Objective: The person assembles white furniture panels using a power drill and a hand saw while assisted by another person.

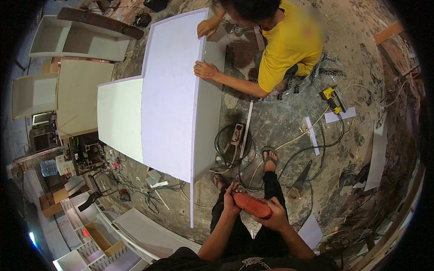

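Observation:
A red, oblong thing with rounded ends [253, 205] is held in front of my legs; its exact kind does not show. My right hand [275, 216] is closed around its right end. At the other end, my left hand [231, 199] is curled against it, with the fingertips bent upward. To the left stands a large white cabinet [169, 90] with a pale lilac face and a thin edge strip [194, 135]. A co-worker in a yellow shirt [289, 49] crouches at its far right side, both hands resting on that edge.
Near my feet lie a coiled black cable with a power strip [237, 134], a handsaw [300, 180] and white strips [312, 135]. A yellow nail gun [333, 100] with a hose lies farther right. Open cabinet boxes [86, 38] and drawers [101, 237] crowd the left.

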The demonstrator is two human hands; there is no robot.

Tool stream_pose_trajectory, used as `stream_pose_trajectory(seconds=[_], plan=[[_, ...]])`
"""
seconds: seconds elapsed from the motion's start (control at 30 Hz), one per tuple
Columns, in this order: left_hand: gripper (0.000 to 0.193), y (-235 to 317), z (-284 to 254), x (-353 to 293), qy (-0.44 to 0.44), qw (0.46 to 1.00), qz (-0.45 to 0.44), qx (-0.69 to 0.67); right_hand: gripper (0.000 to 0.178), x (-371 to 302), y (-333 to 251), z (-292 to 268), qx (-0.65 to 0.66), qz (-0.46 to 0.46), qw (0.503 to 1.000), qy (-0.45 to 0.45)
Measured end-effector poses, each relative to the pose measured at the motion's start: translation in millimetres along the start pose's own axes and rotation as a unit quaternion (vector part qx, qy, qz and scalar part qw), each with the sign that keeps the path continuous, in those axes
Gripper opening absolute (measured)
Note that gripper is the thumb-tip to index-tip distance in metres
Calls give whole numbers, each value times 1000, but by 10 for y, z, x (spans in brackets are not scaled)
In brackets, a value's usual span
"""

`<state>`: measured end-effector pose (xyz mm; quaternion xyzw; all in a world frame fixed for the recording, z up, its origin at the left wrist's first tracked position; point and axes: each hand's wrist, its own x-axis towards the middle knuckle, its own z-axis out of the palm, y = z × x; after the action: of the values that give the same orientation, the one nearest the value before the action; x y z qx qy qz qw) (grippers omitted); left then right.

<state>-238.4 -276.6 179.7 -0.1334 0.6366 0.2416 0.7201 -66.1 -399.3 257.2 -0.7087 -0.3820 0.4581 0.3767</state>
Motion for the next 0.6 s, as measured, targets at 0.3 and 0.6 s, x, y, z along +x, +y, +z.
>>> stream_pose_trajectory(seconds=[0.3,0.6], plan=[[37,-16,67,-67,15,1000,13,12,75,-3,-39,-19,-7,22,999,-25],[34,-10,-12,7,-3,1000,4,5,76,-16,-23,-17,-4,12,1000,-19]])
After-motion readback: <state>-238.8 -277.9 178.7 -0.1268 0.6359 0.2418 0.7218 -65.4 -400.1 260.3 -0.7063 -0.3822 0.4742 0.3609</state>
